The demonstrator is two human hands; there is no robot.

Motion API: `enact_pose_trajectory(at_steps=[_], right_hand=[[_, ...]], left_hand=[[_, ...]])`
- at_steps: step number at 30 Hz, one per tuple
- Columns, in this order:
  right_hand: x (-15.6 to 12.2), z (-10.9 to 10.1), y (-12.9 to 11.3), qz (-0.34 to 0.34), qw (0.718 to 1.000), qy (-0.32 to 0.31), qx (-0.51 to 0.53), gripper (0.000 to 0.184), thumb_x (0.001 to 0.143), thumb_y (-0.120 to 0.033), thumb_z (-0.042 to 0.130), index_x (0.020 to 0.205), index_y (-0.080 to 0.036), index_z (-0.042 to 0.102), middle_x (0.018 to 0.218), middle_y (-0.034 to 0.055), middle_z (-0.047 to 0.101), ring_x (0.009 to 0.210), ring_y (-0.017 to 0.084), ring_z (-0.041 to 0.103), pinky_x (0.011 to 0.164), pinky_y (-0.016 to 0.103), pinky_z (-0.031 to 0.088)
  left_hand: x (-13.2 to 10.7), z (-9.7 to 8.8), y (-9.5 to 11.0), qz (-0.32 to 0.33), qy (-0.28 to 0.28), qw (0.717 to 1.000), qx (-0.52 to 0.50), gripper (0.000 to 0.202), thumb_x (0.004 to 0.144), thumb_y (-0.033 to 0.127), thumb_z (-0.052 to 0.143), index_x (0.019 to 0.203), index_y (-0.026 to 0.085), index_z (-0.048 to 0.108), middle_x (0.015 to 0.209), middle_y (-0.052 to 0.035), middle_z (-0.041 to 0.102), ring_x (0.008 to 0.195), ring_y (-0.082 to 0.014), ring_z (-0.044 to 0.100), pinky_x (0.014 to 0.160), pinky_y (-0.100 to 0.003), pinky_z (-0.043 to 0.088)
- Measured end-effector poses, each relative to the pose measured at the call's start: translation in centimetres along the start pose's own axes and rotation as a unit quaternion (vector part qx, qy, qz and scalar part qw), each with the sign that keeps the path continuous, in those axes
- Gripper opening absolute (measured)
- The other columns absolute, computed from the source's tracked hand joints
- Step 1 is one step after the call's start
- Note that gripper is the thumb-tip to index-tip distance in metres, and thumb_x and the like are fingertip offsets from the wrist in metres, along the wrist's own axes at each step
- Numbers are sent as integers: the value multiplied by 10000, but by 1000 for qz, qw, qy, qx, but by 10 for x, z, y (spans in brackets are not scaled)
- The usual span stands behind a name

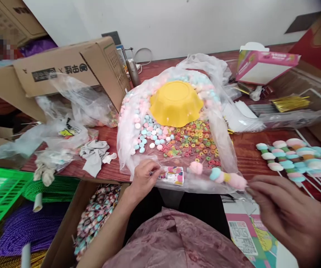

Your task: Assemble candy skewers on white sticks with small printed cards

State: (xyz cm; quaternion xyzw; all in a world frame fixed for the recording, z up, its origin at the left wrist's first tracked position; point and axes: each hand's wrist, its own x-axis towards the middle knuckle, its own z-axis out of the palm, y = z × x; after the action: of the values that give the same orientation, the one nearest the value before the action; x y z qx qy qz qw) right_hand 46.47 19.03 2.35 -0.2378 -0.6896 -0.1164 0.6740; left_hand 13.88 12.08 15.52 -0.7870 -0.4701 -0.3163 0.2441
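My left hand is closed in a pinch at the left end of a small printed wrapper with pink and white patterns. My right hand is closed, its fingertips at the right end of a marshmallow skewer in blue, yellow and pink; the stick itself is mostly hidden. A pink marshmallow lies between the wrapper and the skewer. Beyond both hands, an open plastic bag holds small pink, blue and white marshmallows and colourful ring candies. An upturned yellow bowl rests among them.
Finished-looking marshmallow skewers lie at the right. A cardboard box stands at the back left, near crumpled grey cloth. Below left are a box of wrapped candies and a green basket. A pink carton stands back right.
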Motion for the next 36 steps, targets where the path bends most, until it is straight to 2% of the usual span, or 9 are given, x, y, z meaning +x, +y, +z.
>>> enact_pose_trajectory(at_steps=[3,6,10,14,18,22,28,31,36], right_hand=[[14,16,-11,-85,996,-19,3,87,938,-151,575,1012,-190,598,956,61,658,812,134,641,689,257,492],[13,24,-4,-102,994,-34,-12,99,938,-153,554,1022,-170,603,993,67,659,823,152,627,687,276,469],[10,23,2,-142,988,-48,-27,133,925,-121,542,1038,-147,607,1018,84,649,845,169,607,696,292,452],[16,18,-4,-176,983,-50,-29,137,911,-102,540,1022,-157,599,1007,90,653,864,188,611,730,323,460],[18,16,-10,-180,982,-20,-45,168,858,-51,584,994,-147,607,968,98,670,825,200,616,704,339,450],[14,20,-11,-193,980,-20,-45,204,852,-35,569,1006,-159,621,984,93,686,808,206,624,694,343,449],[9,27,-10,-147,988,9,-48,180,840,-29,663,982,-127,612,971,89,677,842,200,645,747,322,493],[8,28,-10,-152,988,7,-37,195,827,-18,681,989,-106,615,983,96,672,850,204,647,750,321,500],[6,27,-8,-170,985,-2,-20,162,847,-22,654,980,-105,612,988,104,661,852,214,633,745,338,497]], left_hand=[[-2,2,3,3,4,1000,-14,134,926,233,631,811,166,627,753,-38,647,723,-170,601,657,-279,453],[-2,3,5,18,4,1000,-17,135,933,234,633,819,161,625,755,-40,641,723,-169,593,656,-279,449],[-1,3,5,83,-22,996,21,155,966,213,574,829,155,619,773,-55,636,724,-174,568,669,-294,446],[0,3,8,148,-58,985,60,133,967,152,537,857,148,611,806,-69,630,748,-187,553,670,-305,443],[2,3,10,177,-93,975,101,160,963,112,500,843,153,597,816,-71,620,761,-198,540,678,-317,425],[3,0,11,185,-102,974,78,159,955,93,486,846,145,589,807,-75,621,749,-197,541,670,-313,415],[4,-5,13,110,-137,984,3,156,929,128,520,786,155,576,728,-39,594,702,-167,532,647,-280,388],[3,-8,16,69,-138,988,-22,152,897,154,576,745,152,569,701,-26,576,681,-154,512,636,-269,368],[2,-10,16,-89,-143,975,-142,163,817,225,676,708,146,584,657,5,578,608,-119,491,586,-228,358]])
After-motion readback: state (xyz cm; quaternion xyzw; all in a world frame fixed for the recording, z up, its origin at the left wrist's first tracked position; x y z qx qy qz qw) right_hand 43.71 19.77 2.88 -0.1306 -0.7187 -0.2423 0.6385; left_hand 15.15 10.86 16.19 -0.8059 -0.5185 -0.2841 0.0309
